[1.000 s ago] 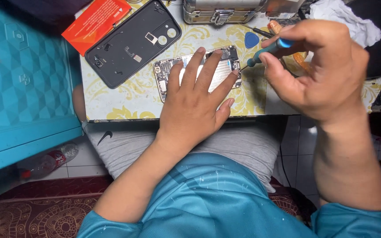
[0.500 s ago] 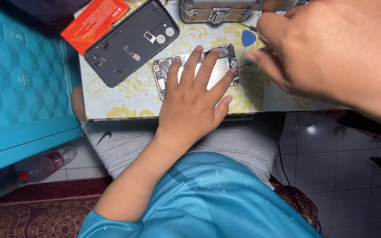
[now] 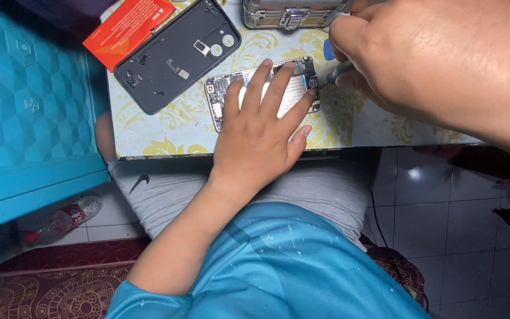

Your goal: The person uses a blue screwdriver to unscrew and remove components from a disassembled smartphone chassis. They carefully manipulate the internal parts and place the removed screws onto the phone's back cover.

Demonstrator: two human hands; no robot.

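On the desk (image 3: 166,133) with the yellow flower pattern, the left hand (image 3: 255,136) is lying open and flat, fingers spread, pressing on the opened phone (image 3: 225,88). At the phone's right end, the right hand (image 3: 420,59) is gripping a screwdriver (image 3: 339,72), its tip touching the phone's edge. Beside the phone, to the left, a black back cover (image 3: 175,56) is lying, and an orange box (image 3: 128,29) is just behind it.
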